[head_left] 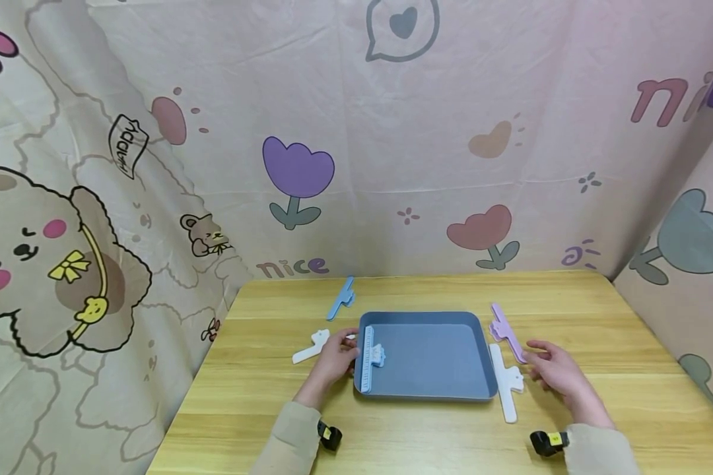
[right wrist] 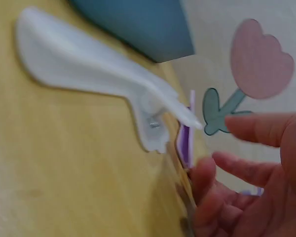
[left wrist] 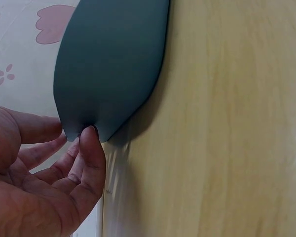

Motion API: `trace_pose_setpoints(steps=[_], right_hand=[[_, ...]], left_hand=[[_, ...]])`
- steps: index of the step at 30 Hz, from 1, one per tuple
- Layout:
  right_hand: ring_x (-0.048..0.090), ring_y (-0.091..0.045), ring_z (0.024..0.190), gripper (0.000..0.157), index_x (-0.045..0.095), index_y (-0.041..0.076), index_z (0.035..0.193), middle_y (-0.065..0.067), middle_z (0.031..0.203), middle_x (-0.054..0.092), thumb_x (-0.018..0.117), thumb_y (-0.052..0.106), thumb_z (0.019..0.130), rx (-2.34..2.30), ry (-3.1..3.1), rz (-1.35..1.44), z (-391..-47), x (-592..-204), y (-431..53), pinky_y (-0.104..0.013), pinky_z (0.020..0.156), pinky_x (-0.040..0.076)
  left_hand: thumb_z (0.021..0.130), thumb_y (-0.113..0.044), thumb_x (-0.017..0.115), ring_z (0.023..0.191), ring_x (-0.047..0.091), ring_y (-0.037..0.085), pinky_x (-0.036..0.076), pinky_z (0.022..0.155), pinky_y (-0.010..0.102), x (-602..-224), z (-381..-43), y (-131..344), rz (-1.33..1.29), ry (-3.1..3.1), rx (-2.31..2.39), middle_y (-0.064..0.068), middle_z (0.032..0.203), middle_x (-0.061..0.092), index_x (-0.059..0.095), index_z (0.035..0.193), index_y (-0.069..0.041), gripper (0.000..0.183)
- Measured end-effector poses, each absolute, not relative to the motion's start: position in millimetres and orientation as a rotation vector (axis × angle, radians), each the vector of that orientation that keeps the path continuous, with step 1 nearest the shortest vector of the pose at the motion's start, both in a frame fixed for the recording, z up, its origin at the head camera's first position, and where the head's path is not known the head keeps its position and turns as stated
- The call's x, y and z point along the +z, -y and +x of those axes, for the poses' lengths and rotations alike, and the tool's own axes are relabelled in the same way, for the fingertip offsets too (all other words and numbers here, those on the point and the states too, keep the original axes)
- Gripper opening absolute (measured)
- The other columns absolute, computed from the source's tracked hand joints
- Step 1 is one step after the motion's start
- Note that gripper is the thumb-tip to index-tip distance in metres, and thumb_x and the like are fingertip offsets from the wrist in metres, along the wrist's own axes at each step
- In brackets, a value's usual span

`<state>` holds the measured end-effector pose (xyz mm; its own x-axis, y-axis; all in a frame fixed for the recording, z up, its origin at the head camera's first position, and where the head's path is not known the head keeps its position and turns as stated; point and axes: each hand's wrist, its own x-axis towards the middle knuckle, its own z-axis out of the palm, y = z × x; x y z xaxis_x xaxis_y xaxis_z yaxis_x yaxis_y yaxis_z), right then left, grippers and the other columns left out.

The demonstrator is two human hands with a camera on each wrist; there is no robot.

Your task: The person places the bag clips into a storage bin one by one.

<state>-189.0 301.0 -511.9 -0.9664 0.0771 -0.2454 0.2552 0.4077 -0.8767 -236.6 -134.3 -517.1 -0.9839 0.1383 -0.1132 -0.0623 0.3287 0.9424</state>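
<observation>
A shallow grey-blue tray [head_left: 434, 389] lies on the wooden table. Inside it, along the left wall, is a pale blue bag clip [head_left: 368, 363]. My left hand [head_left: 337, 356] is at the tray's left side, its fingertips touching the end wall in the left wrist view. To the tray's right, my right hand [head_left: 555, 373] is held with fingers loosely bent and apart. Its fingertips are right by the lower end of a purple bag clip [head_left: 508, 332]. A white bag clip [head_left: 505, 382] lies between this hand and the tray, large in the right wrist view.
Behind the left hand lies another white bag clip [head_left: 310, 348]. A blue bag clip [head_left: 341, 300] is farther back, left of the tray. Printed cloth [head_left: 380, 119] hangs behind the table [head_left: 255, 389] and along both its sides.
</observation>
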Motion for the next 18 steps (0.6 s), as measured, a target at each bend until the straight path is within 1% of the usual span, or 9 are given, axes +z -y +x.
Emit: trace_pose_setpoints(steps=[3, 5, 12, 18], right_hand=[[0.057, -0.02, 0.07, 0.055, 0.037, -0.014, 0.138, -0.016, 0.096, 0.06, 0.057, 0.017, 0.097, -1.461, -2.613, 0.305, -194, -512, -299, -0.029, 0.056, 0.044], [0.057, -0.02, 0.071, 0.054, 0.039, -0.014, 0.136, -0.014, 0.092, 0.06, 0.059, 0.016, 0.096, -1.388, -2.661, 0.298, -197, -511, -297, -0.03, 0.058, 0.043], [0.058, -0.021, 0.075, 0.053, 0.044, -0.015, 0.13, -0.018, 0.094, 0.062, 0.063, 0.013, 0.09, -1.225, -2.733, 0.253, -208, -510, -297, -0.032, 0.064, 0.043], [0.056, -0.025, 0.078, 0.055, 0.046, -0.015, 0.127, -0.017, 0.092, 0.061, 0.069, 0.009, 0.084, -1.207, -2.732, 0.268, -212, -509, -295, -0.032, 0.065, 0.042]], left_hand=[[0.095, 0.005, 0.054, 0.077, 0.054, 0.022, 0.05, 0.052, 0.031, -517, -236, 134, 0.066, -2.418, 1.722, 0.014, 0.101, 0.051, 0.051, 0.137, 0.0, 0.043], [0.094, 0.005, 0.055, 0.077, 0.054, 0.022, 0.05, 0.052, 0.03, -517, -236, 134, 0.068, -2.419, 1.724, 0.013, 0.101, 0.051, 0.051, 0.137, 0.001, 0.043], [0.094, 0.006, 0.055, 0.077, 0.054, 0.021, 0.051, 0.053, 0.032, -518, -236, 134, 0.062, -2.413, 1.73, 0.013, 0.1, 0.051, 0.051, 0.137, 0.001, 0.044], [0.094, 0.006, 0.056, 0.078, 0.054, 0.022, 0.051, 0.053, 0.032, -518, -236, 135, 0.06, -2.407, 1.729, 0.013, 0.101, 0.051, 0.051, 0.137, 0.0, 0.044]])
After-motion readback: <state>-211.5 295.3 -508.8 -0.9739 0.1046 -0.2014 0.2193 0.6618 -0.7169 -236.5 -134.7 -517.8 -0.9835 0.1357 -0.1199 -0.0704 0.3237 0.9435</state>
